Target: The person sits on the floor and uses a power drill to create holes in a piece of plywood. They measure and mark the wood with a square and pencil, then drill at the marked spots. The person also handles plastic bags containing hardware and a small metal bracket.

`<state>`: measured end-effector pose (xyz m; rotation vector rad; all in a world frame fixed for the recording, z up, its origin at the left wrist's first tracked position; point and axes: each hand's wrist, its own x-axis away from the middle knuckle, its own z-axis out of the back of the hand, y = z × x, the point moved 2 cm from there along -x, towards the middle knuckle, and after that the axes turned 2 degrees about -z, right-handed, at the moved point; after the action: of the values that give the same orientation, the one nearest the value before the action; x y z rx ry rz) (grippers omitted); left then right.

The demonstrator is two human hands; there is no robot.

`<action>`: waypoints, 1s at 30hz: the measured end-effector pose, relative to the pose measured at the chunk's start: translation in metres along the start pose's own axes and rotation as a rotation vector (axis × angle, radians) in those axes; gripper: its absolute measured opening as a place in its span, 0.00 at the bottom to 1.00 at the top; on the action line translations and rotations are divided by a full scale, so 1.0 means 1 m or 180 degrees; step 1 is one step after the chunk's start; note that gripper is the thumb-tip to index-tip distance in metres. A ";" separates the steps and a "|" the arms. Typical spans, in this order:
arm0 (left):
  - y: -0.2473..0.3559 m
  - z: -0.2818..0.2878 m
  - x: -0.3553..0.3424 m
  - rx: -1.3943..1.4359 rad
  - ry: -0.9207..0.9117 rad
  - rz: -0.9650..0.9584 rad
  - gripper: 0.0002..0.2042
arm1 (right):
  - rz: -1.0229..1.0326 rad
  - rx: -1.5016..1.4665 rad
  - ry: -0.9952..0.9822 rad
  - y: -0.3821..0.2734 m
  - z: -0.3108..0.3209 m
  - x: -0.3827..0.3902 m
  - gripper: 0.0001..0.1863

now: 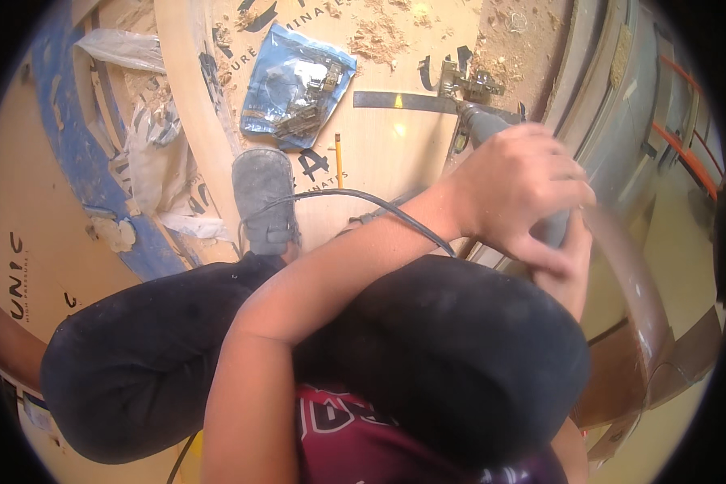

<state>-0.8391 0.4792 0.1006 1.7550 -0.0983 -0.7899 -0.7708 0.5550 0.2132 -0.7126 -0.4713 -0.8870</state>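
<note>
My left hand (528, 194) is closed over the back of a dark grey corded power drill (490, 124). Below it, my right hand (571, 250) wraps the drill's grip and is partly hidden behind the left hand. The drill's nose points away from me, toward a brass-coloured metal hinge (474, 83) lying at the edge of a board. Whether the bit touches anything is hidden. A black cord (363, 196) loops from near my hands across my left forearm's far side to my shoe. Left of the hinge lies a flat dark metal strip (403, 100).
An open blue plastic pouch (270, 85) with several metal hinges lies ahead on the printed board (218, 145). A yellow pencil (339, 161) lies beside it. Wood shavings (377, 42) litter the far side; torn white plastic (153, 153) is at left. Long panels (593, 73) stand at right.
</note>
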 end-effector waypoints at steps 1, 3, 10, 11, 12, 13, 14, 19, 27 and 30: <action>-0.004 0.000 0.003 -0.0096 -0.0066 0.0105 0.25 | 0.0002 0.0003 -0.0014 0.001 -0.002 -0.002 0.30; -0.009 0.003 0.013 -0.0281 -0.0219 0.0320 0.22 | 0.0019 -0.0174 -0.0175 0.002 -0.007 -0.003 0.29; -0.011 0.003 0.010 -0.0220 -0.0149 0.0260 0.20 | -0.0230 -0.0245 -0.0310 -0.003 -0.005 -0.005 0.28; -0.012 0.002 0.010 -0.0204 -0.0116 0.0242 0.20 | -0.0243 -0.0240 -0.0311 -0.003 -0.004 -0.004 0.28; -0.013 0.002 0.010 -0.0197 -0.0072 0.0223 0.20 | -0.0246 -0.0241 -0.0317 -0.001 -0.003 -0.005 0.28; -0.013 0.001 0.011 -0.0187 -0.0027 0.0206 0.20 | -0.0258 -0.0233 -0.0318 -0.001 -0.003 -0.005 0.29; -0.014 0.000 0.010 -0.0185 -0.0023 0.0190 0.20 | -0.0264 -0.0224 -0.0321 0.000 -0.003 -0.006 0.29; -0.016 0.000 0.009 -0.0103 0.0014 0.0177 0.20 | -0.0360 -0.0200 -0.0323 -0.001 -0.002 -0.008 0.30; -0.018 0.000 0.008 -0.0103 0.0083 0.0173 0.20 | -0.0243 0.0026 -0.0166 0.001 -0.005 -0.008 0.31; -0.019 0.000 0.007 -0.0102 0.0089 0.0161 0.20 | -0.0307 0.0036 -0.0180 -0.002 -0.005 -0.009 0.32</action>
<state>-0.8396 0.4821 0.0809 1.7260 -0.1103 -0.7265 -0.7770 0.5553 0.2048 -0.7106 -0.5644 -0.9557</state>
